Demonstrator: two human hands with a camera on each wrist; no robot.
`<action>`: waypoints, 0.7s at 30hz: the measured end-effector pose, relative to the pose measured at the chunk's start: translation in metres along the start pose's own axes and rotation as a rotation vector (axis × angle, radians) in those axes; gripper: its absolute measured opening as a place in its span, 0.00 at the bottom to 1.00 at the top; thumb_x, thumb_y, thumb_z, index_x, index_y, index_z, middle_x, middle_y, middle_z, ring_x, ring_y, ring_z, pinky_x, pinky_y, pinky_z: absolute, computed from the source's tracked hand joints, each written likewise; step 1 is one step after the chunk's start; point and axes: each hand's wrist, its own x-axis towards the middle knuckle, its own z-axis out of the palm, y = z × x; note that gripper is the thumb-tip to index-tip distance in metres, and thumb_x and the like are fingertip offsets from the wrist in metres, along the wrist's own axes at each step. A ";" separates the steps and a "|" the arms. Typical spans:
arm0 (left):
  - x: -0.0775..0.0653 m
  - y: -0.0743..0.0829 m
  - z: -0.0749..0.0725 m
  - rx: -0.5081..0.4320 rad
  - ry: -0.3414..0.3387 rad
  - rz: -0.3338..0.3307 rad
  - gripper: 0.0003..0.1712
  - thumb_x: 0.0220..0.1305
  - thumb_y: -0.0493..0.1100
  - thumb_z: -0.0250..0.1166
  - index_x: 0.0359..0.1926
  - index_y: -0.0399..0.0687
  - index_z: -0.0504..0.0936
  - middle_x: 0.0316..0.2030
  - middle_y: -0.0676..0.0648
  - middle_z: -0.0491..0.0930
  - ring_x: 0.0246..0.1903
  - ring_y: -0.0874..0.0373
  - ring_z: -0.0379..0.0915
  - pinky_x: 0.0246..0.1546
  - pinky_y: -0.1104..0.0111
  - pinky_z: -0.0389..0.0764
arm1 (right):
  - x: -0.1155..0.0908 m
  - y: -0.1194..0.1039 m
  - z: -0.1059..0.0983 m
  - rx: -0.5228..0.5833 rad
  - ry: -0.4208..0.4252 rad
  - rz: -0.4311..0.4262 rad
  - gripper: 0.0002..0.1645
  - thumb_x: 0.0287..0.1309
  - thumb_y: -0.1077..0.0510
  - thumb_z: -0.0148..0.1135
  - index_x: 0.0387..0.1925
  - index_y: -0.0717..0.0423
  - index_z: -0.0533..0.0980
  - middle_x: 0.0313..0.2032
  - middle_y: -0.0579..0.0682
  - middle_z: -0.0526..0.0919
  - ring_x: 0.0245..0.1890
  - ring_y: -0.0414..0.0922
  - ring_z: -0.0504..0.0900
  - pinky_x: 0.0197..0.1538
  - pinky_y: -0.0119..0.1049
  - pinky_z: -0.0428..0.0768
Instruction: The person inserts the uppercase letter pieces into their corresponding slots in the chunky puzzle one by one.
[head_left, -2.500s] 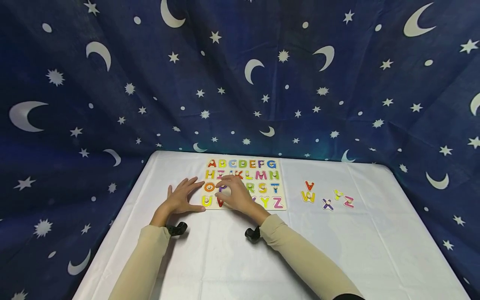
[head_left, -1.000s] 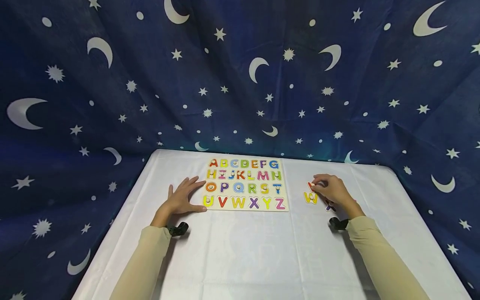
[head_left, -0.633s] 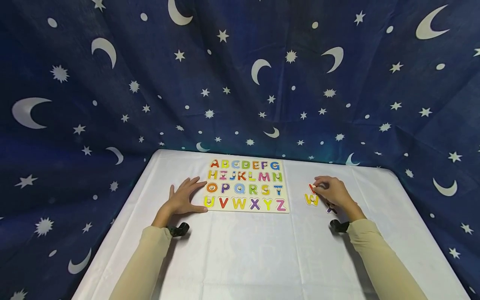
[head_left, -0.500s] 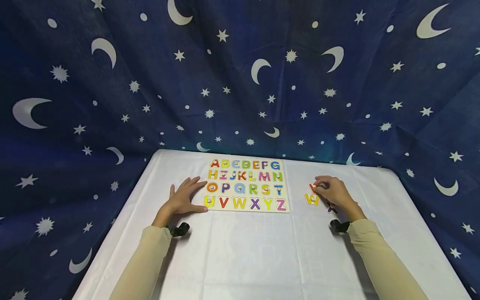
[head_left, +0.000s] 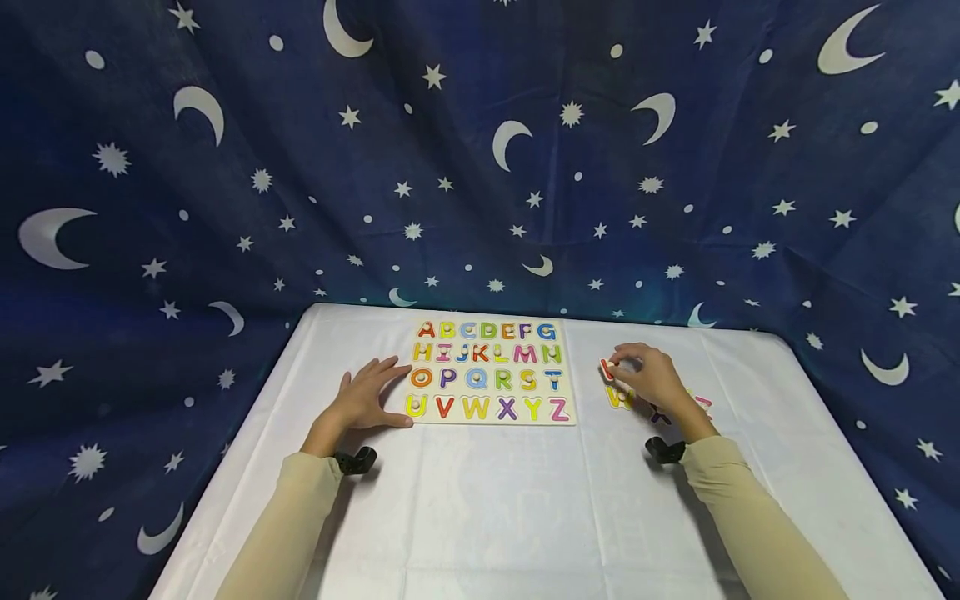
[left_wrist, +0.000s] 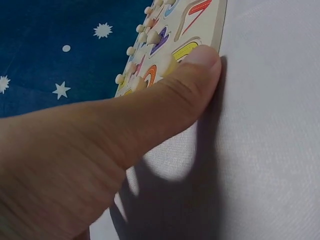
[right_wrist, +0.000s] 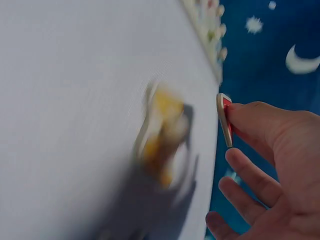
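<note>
My left hand [head_left: 366, 400] lies with spread fingers at the left side of a wooden alphabet puzzle board [head_left: 491, 423]. Its thumb touches the board's near left corner, by the yellow U, as the left wrist view shows. To the right of the board, my right hand [head_left: 651, 382] pinches the red letter V piece [head_left: 606, 369] between thumb and fingers. The right wrist view shows that red piece [right_wrist: 225, 120] raised off the cloth and tilted on edge. Below the hand lies the yellow W piece [head_left: 617, 397], blurred in the right wrist view.
A purple X piece [head_left: 659, 415] and a pink Z piece [head_left: 703, 403] lie near the right wrist; the yellow Y piece is mostly hidden. White cloth covers the table [head_left: 495, 517]. A dark blue curtain [head_left: 450, 150] with moons and stars hangs behind.
My right hand went from the board to the loose letters, took hold of the red V piece, and has just lifted it slightly leftward. My left hand stays at the board's edge.
</note>
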 end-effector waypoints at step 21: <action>-0.001 -0.006 0.003 -0.014 0.049 0.048 0.60 0.42 0.68 0.82 0.75 0.57 0.69 0.78 0.41 0.59 0.77 0.34 0.45 0.68 0.25 0.38 | 0.015 -0.162 0.120 0.173 -0.047 -0.345 0.03 0.58 0.59 0.75 0.34 0.55 0.88 0.59 0.61 0.82 0.64 0.59 0.76 0.71 0.62 0.65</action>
